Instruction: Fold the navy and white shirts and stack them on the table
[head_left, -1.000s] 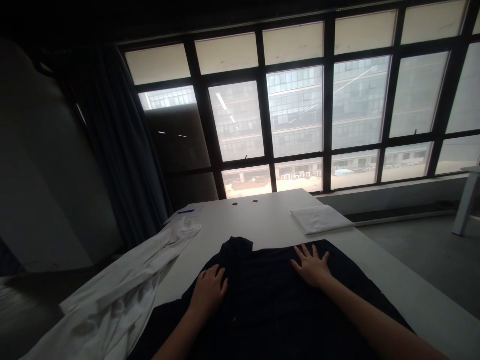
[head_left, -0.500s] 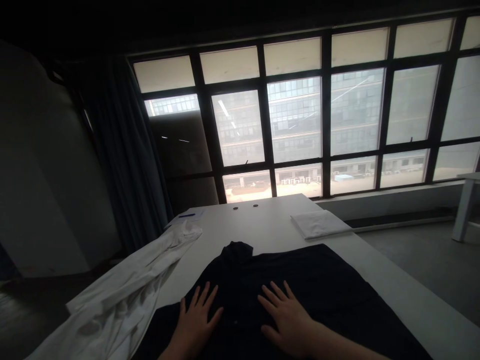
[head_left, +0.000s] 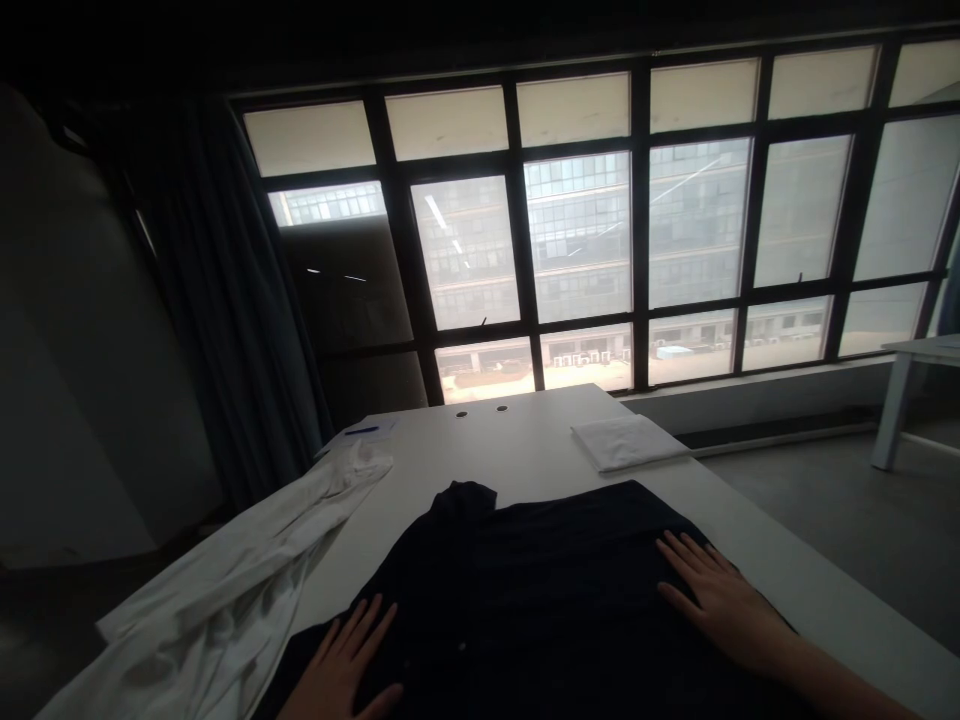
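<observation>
A dark shirt [head_left: 547, 580] lies spread over the near part of the white table [head_left: 525, 440], its collar pointing toward the windows. Flat on the shirt's left side rests my left hand [head_left: 341, 660], fingers apart. My right hand [head_left: 720, 595] presses flat near the shirt's right edge, its fingers also stretched out. Neither hand grips the cloth. The shirt's lower end runs out of view at the bottom.
White garments [head_left: 232, 570] lie rumpled along the table's left edge. A folded white cloth [head_left: 628, 442] sits toward the far right. At the far left corner, a blue pen [head_left: 361, 431] rests on paper. Another white table [head_left: 896, 400] stands to the right.
My hands have moved apart across the shirt: the right one slid right to its edge, the left one left and closer to me. The view has turned slightly right.
</observation>
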